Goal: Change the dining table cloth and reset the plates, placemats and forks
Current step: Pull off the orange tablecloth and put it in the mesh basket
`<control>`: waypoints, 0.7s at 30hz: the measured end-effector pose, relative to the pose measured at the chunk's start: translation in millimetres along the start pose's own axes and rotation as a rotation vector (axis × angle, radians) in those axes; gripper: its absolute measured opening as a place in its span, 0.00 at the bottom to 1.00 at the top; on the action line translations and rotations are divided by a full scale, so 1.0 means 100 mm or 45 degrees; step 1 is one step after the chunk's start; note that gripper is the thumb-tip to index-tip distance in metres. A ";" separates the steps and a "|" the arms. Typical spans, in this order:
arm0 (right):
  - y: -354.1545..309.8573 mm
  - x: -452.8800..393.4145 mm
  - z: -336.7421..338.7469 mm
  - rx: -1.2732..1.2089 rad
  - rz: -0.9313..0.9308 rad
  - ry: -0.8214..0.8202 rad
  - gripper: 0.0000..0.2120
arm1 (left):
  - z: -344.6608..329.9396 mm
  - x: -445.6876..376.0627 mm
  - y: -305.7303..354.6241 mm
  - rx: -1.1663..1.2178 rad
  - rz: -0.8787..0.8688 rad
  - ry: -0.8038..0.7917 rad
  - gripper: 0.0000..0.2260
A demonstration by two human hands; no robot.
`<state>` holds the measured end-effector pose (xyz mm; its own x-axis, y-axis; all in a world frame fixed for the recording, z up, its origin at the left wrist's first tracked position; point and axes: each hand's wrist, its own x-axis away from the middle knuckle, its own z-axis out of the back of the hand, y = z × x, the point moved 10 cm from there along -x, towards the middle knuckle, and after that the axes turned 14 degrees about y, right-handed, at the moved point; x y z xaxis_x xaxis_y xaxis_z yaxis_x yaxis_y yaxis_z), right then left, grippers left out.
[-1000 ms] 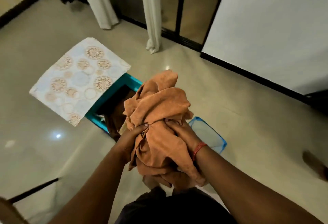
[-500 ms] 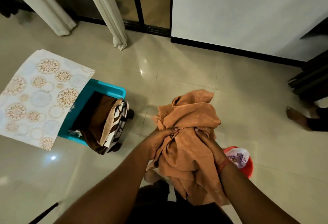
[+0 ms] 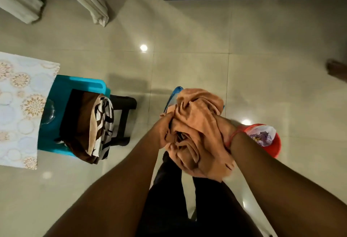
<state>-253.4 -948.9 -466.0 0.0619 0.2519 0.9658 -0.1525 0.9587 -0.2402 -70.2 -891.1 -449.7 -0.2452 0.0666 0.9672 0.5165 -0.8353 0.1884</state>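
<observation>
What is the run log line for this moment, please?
orange cloth bunched | left hand grips | right hand grips | over floor

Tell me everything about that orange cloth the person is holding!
The orange cloth is soft-looking fabric, plain orange-tan, scrunched into a wrinkly bundle with deep folds. It is held up above the tiled floor in front of the person's body. The left hand grips its left side with curled fingers, and the right hand holds its right side, partly buried in the folds. A loose edge hangs down toward the person's dark trousers.
</observation>
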 end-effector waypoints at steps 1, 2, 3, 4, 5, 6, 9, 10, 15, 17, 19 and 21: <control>0.03 -0.07 0.06 -0.018 -0.071 0.045 0.18 | -0.02 -0.03 0.04 -0.022 -0.019 0.005 0.19; 0.05 -0.13 0.09 -0.020 -0.111 0.092 0.23 | 0.00 -0.03 0.08 -0.045 -0.058 0.021 0.16; 0.06 -0.16 0.07 -0.038 -0.147 0.100 0.25 | 0.01 -0.11 0.04 -0.053 -0.067 0.053 0.15; 0.08 -0.25 0.09 -0.026 -0.144 0.139 0.26 | -0.01 -0.11 -0.01 -0.074 -0.028 0.066 0.15; 0.10 -0.27 0.07 -0.050 -0.158 0.142 0.26 | -0.02 -0.11 -0.04 -0.124 -0.016 0.075 0.17; 0.10 -0.31 0.06 -0.048 -0.133 0.156 0.28 | -0.02 -0.18 -0.08 -0.154 -0.013 0.085 0.19; 0.07 -0.29 -0.05 0.011 -0.035 0.157 0.31 | -0.01 -0.23 -0.09 -0.207 -0.042 0.091 0.22; 0.05 -0.31 -0.08 0.064 0.020 0.162 0.32 | -0.02 -0.28 -0.07 -0.236 -0.064 0.088 0.21; 0.01 -0.42 -0.37 0.532 0.327 0.152 0.41 | -0.17 -0.50 -0.05 -0.414 -0.153 0.033 0.06; 0.05 -0.63 -0.54 0.626 0.390 0.141 0.40 | -0.25 -0.63 -0.01 -0.555 -0.237 0.042 0.05; 0.06 -0.90 -0.67 0.687 0.400 0.166 0.40 | -0.30 -0.82 0.01 -0.681 -0.291 0.071 0.08; 0.13 -1.27 -0.80 0.799 0.387 0.165 0.36 | -0.34 -1.15 0.00 -0.795 -0.321 0.114 0.08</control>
<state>-184.3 -958.2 -599.4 0.0376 0.5473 0.8361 -0.7191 0.5958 -0.3577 -70.5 -917.2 -566.4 -0.3766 0.2777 0.8838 -0.1295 -0.9604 0.2465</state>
